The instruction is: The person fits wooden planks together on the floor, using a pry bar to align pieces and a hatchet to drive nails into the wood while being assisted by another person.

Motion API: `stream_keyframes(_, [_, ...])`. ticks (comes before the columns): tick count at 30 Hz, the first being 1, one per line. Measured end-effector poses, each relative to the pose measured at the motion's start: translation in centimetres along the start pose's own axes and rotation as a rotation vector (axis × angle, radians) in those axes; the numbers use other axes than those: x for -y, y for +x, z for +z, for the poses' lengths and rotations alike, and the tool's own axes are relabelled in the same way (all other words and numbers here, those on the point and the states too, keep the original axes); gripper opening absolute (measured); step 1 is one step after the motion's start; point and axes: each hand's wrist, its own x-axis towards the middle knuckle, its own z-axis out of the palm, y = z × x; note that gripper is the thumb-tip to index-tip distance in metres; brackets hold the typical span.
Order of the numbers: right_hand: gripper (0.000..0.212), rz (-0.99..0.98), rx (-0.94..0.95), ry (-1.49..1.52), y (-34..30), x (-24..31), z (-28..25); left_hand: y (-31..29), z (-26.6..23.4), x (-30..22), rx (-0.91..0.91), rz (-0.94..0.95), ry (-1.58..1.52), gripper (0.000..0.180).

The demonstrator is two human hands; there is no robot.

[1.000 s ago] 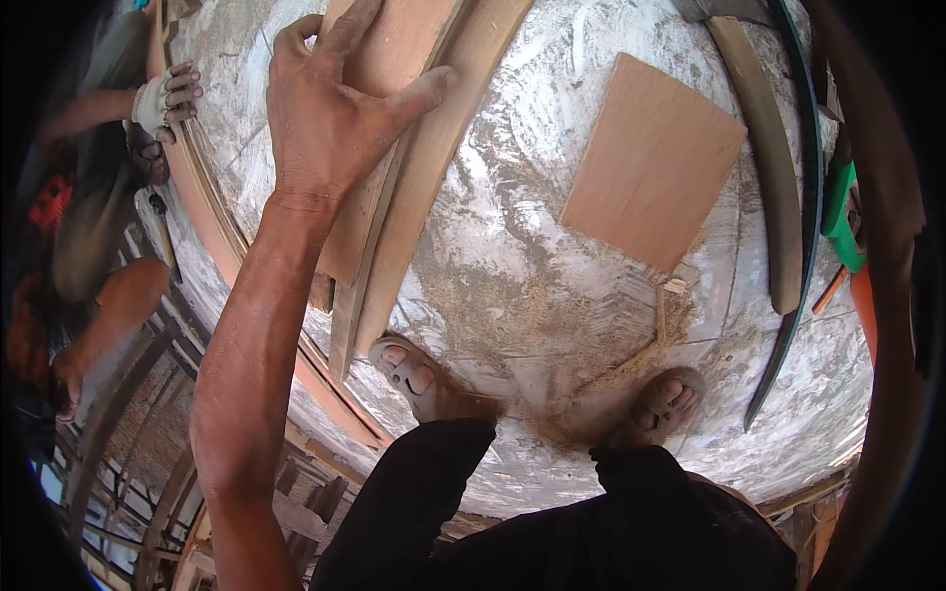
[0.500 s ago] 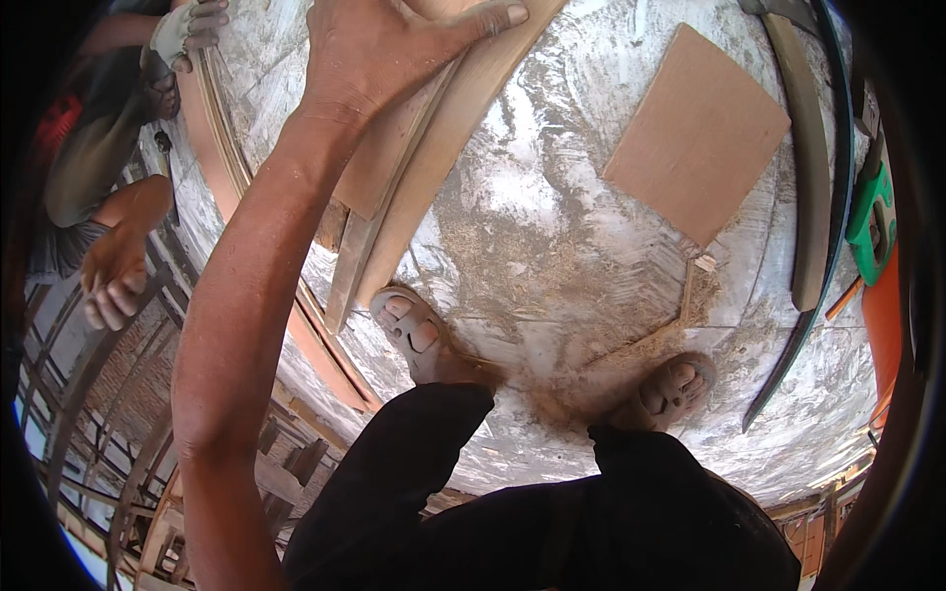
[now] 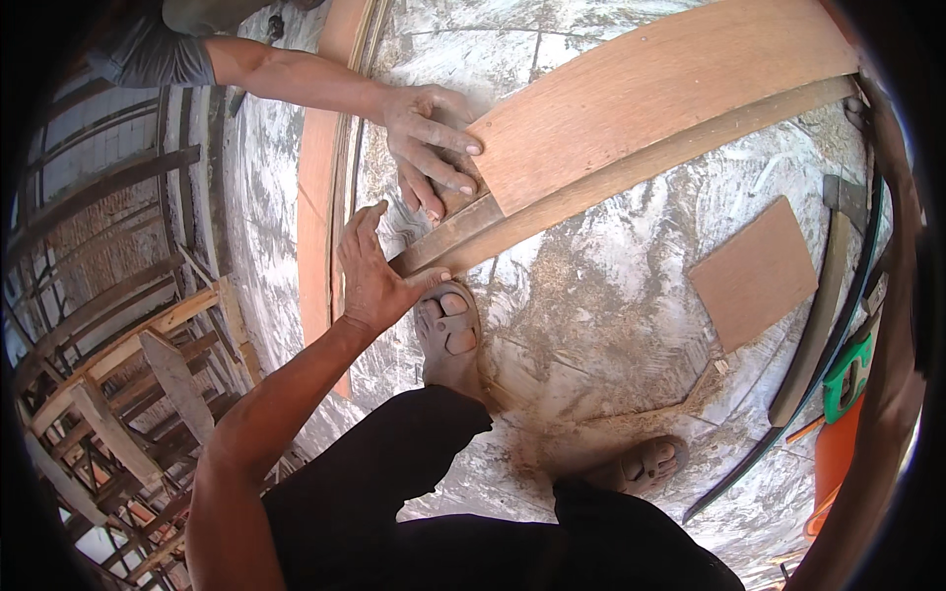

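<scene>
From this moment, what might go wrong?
The co-worker's hand is at the end of the plywood panel; if the panel slides, it might be pinched. The person's left hand is at the end of a wooden bar, close to the sandalled left foot; a slip might hurt it.

On the right, shows a flat square brown panel (image 3: 755,274) on the white-smeared, sawdust-strewn floor (image 3: 611,325). Farther right, has a hammer-like tool (image 3: 819,330) with a long wooden handle, beside a long thin dark strip (image 3: 741,474). Past that strip, includes a green tool handle (image 3: 835,389) near an orange object (image 3: 838,448), only partly visible. On the left, shows wooden frames (image 3: 177,382) in a jumbled stack.
</scene>
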Motion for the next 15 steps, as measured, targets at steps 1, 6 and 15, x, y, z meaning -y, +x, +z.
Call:
stream_keyframes(1, [0.055, -0.008, -0.009, -0.034, 0.6, -0.4, -1.3, 1.5, 0.3, -0.3, -0.008, 0.034, -0.045, 0.134])
stream_keyframes(6, [0.052, -0.114, 0.027, -0.123, 0.1, -0.3, -0.2, 4.3, 1.3, -2.4, 0.060, -0.049, -0.422, 0.147])
stream_keyframes(15, [0.050, -0.034, -0.044, -0.061, -3.4, 2.3, 2.9, 4.7, 1.8, -8.0, -0.354, 0.149, -0.167, 0.140])
